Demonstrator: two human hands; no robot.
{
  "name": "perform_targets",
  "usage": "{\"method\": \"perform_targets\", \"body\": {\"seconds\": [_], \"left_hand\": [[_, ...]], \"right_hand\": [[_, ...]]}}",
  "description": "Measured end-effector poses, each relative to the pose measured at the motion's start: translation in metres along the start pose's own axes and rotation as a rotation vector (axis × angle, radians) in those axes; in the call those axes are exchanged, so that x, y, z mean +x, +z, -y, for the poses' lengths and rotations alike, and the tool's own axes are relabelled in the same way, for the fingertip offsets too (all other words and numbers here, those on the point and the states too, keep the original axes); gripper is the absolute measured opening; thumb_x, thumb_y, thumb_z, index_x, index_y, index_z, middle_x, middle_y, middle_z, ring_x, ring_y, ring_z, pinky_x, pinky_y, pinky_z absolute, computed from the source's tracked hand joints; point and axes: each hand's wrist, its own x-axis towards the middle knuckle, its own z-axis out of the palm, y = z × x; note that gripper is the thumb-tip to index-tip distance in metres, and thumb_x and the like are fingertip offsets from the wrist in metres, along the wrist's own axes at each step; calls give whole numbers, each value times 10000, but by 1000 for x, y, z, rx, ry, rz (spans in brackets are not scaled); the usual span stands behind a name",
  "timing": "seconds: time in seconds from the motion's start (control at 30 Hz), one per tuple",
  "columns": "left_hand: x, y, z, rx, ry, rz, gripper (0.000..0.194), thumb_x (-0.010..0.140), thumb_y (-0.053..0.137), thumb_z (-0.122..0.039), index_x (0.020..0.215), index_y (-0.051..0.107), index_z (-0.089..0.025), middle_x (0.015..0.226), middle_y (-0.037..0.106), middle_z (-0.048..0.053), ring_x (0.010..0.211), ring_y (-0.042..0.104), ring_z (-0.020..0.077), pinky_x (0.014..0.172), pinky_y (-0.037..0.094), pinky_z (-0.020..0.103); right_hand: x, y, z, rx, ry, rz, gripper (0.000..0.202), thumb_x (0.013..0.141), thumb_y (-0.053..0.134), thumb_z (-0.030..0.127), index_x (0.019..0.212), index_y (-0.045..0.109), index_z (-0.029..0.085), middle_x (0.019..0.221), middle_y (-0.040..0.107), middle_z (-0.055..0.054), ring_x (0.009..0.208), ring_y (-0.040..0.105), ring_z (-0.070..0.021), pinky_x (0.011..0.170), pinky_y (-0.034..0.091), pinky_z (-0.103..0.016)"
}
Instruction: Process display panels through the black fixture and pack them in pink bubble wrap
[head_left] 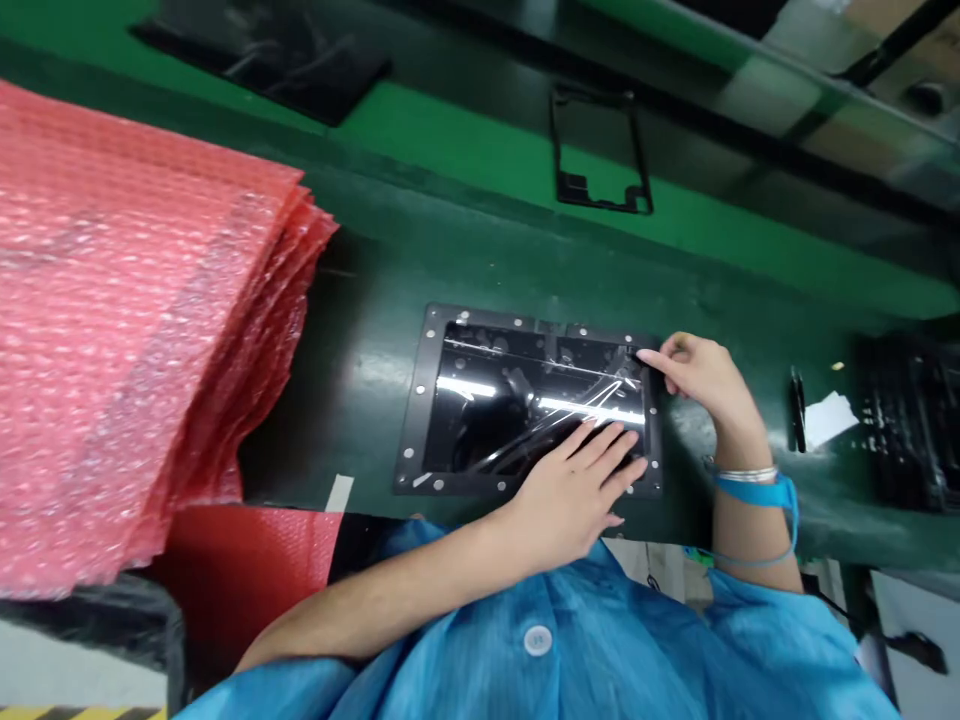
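Observation:
A flat black display panel (480,420) lies on the green bench, its dark border dotted with several round silvery spots. Over its glossy face is a clear plastic film (577,400), wrinkled in streaks that run toward the upper right corner. My left hand (574,495) rests on the panel's lower right part, fingers spread and flat. At the upper right corner, the thumb and forefinger of my right hand (697,375) are pinched together at the film's edge. A blue wrist strap (757,492) circles my right forearm.
A thick stack of pink bubble-wrap bags (135,300) stands at the left. An open black frame (566,185) and a dark flat sheet (300,80) lie farther back. To the right are a black pen-like tool (797,410), white paper (829,418) and stacked black parts (911,420).

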Motion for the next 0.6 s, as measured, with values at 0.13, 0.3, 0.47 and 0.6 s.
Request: {"method": "perform_targets", "body": {"seconds": [0.13,0.3,0.47,0.6], "left_hand": [[10,14,-5,69,3,24,546,996,574,-440,1451,574,-139,1595,451,103,1512,377,277,1244,301,465],[12,9,-8,101,0,47,491,1004,568,-363,1432,600,-125,1568,488,129,1490,409,300,1222,328,464],[23,-10,14,-41,47,49,412,1007,542,-335,1350,657,-139,1447,619,128,1364,546,275,1180,384,444],[31,-28,57,20,-243,-177,420,1003,484,-303,1362,638,-150,1328,671,162,1239,605,317,1147,390,550]], "right_hand": [[11,-1,12,-202,-14,30,501,775,712,650,625,447,253,478,545,17,568,549,-188,589,329,-302],[15,-2,19,-279,-26,59,489,827,709,614,633,438,256,488,551,8,585,527,-195,586,297,-308],[12,-1,16,-176,-18,78,484,840,714,579,632,425,252,464,545,18,602,557,-195,613,322,-299],[8,3,9,-17,-16,-42,445,885,645,562,638,447,249,485,537,21,601,560,-188,626,326,-298]]}}
